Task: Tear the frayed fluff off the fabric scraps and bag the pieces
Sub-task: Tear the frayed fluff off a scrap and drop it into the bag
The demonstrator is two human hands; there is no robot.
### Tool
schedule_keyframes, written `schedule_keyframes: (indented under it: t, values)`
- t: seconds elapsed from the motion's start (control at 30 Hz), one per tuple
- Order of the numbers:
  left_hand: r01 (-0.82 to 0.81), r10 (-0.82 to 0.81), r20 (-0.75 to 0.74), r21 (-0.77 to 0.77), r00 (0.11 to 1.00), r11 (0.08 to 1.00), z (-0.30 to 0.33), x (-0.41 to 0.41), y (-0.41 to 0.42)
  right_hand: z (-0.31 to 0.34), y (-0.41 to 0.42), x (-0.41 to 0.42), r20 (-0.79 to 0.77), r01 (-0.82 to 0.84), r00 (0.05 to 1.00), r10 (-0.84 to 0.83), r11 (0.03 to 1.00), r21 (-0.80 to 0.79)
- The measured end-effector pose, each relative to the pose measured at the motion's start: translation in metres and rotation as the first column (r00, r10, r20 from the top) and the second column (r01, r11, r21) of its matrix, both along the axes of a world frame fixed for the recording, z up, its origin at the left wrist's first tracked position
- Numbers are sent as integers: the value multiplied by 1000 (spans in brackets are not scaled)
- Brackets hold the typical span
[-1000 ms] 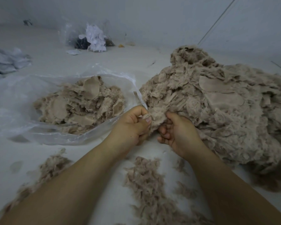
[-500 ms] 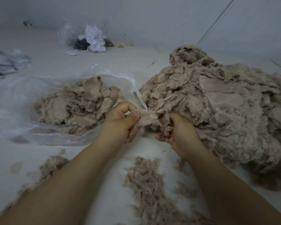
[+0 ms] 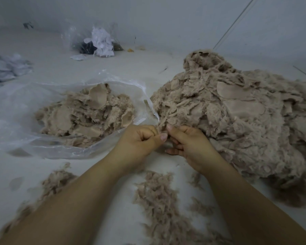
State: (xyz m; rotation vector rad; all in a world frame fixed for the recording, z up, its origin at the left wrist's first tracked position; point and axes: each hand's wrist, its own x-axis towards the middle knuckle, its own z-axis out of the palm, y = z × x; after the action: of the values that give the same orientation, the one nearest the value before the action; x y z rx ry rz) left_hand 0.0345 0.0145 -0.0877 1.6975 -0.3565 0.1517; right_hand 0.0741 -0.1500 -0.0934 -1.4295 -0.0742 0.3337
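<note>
A big heap of beige furry fabric scraps [image 3: 237, 121] fills the right side of the white surface. A clear plastic bag [image 3: 16, 110] lies open on the left with several beige pieces [image 3: 85, 114] inside. My left hand [image 3: 140, 140] and my right hand [image 3: 187, 142] meet at the heap's near left edge, just in front of the bag's mouth. Both pinch a small fluffy scrap [image 3: 163, 125] between thumb and curled fingers. Most of that scrap is hidden by the fingers.
Torn beige fluff [image 3: 159, 200] lies strewn in front of me, with more fluff at the lower left [image 3: 55, 181]. A second clear bag with white and dark scraps [image 3: 99, 41] sits at the back. Crumpled pale cloth [image 3: 5, 68] lies at the far left.
My two hands have come back together at the heap's edge after the left one pulled away to the left. Both thumbs now pinch the same small scrap.
</note>
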Motion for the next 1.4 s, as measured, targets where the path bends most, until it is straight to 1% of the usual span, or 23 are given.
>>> schedule_keyframes:
  t: [0.07, 0.13, 0.23, 0.3, 0.33, 0.37, 0.47, 0.57, 0.63, 0.7, 0.77, 0.9, 1.03, 1.13, 1.27, 1.33, 1.4]
  values:
    - [-16, 16, -5, 1, 1000, 1000, 0, 1, 0, -1, -1, 0, 7, -5, 1000, 5, 1000, 13]
    - [12, -16, -49, -65, 999, 998, -1, 2, 0, -1, -1, -1, 22, -24, 999, 23, 999, 26]
    - [129, -149, -101, -178, 984, 975, -2, 3, -1, -1, 1, -2, 48, -94, 995, 91, 994, 50]
    - [220, -259, -118, -272, 958, 937, -2, 2, -5, 1, 4, -4, 62, -198, 980, 190, 967, 158]
    - [257, -308, -119, -322, 944, 911, -2, 2, -6, 2, 5, -5, 58, -218, 976, 211, 954, 207]
    - [278, -341, -118, -368, 933, 887, -1, 2, -8, 2, 5, -5, 45, -198, 980, 192, 954, 224]
    - [305, -398, -120, -461, 909, 834, 0, 1, -10, 5, 0, -4, -23, -62, 997, 68, 981, 183]
    - [258, -355, -149, -447, 923, 857, 0, 1, -12, 6, -1, -5, -57, -38, 997, 51, 977, 210]
    - [186, -293, -180, -450, 939, 873, -1, 1, -14, 2, -1, -5, -20, -35, 999, 40, 983, 179]
    - [155, -270, -188, -468, 944, 870, -2, 1, -13, 1, -1, -6, -3, -37, 999, 38, 986, 162]
    - [179, -289, -178, -463, 941, 868, -1, 1, -12, 2, -2, -4, 4, -35, 999, 34, 989, 146]
    - [287, -368, -143, -398, 919, 871, 0, -2, -11, 0, -4, 2, -33, -14, 999, 20, 981, 193]
    - [263, -321, -130, -333, 938, 905, -2, -3, -12, -1, -4, 3, -22, -24, 999, 29, 981, 193]
    - [227, -275, -112, -323, 955, 919, -2, -4, -12, 0, -7, 1, 3, -74, 997, 75, 978, 196]
    - [213, -264, -110, -345, 958, 914, -2, -3, -10, -1, -10, -2, 82, -222, 974, 211, 962, 157]
    - [180, -228, -96, -362, 969, 915, -2, -2, -9, -3, -10, -1, 73, -229, 973, 220, 963, 142]
    - [83, -128, -95, -383, 987, 920, -1, -1, -9, -4, -10, 0, 46, -203, 979, 198, 965, 165]
